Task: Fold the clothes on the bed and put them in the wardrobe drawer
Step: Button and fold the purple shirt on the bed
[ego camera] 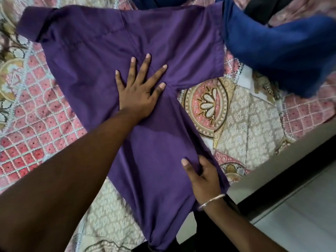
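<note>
The purple shirt (127, 51) lies spread on the bed (36, 124), its body running from the middle of the view down toward six o'clock, one sleeve reaching out to ten o'clock and the other toward one o'clock, where it meets a heap of blue clothes (281, 51) at two o'clock. The left hand (140, 91) rests flat on the chest of the shirt, fingers (145, 64) straight and spread wide, pinning the cloth. The right hand (201, 177), at five o'clock with a bangle (211, 200) on its wrist, has its fingers curled into the side edge of the shirt, bunching a fold of fabric under the thumb.

The cloth looks thin, soft and light, with no stiffness of its own: it wrinkles around both hands and drapes over the bed's edge at six o'clock. It probably slides easily over the patterned bedcover, so one flat palm as an anchor makes sense while the other hand lifts. Good places to take hold are the side seam, the hem and the shoulder line, where doubled stitching gives some body; a pinch in mid-panel would only raise a loose peak. Nothing here is fragile, though a careless pull could drag the whole shirt askew.
</note>
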The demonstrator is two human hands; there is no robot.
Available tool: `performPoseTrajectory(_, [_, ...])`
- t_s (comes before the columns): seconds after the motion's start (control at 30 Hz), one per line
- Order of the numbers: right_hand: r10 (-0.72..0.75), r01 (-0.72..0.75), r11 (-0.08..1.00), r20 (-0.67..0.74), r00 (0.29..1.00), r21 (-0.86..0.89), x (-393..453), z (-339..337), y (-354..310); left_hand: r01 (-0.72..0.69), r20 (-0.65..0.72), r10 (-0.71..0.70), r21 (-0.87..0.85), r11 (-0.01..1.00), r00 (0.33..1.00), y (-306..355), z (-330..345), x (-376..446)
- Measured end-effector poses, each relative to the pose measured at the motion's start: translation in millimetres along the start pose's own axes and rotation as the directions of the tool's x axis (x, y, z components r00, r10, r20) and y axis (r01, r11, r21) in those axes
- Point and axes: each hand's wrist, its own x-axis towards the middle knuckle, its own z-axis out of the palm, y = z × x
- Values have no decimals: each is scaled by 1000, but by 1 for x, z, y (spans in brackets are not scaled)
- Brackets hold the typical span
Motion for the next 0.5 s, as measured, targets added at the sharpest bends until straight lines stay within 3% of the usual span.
performPoseTrajectory(0.07, [-4, 7, 998, 41, 999, -59, -8, -20, 13, 2, -1, -2, -3, 1000, 1000, 1, 0, 0])
performPoseTrajectory(0.23, [42, -64, 984, 135, 990, 164, -21, -53, 20, 1, -13, -1, -2, 1000, 1000, 2, 0, -1])
performPoseTrajectory(0.4, [-48, 74, 984, 164, 985, -161, -27, -82, 37, 6, -23, -6, -6, 1000, 1000, 3, -1, -2])
performPoseTrajectory(0.5, [-128, 147, 971, 108, 986, -187, -32, -100, 45, -2, -37, 2, 5, 1000, 999, 3, -1, -2])
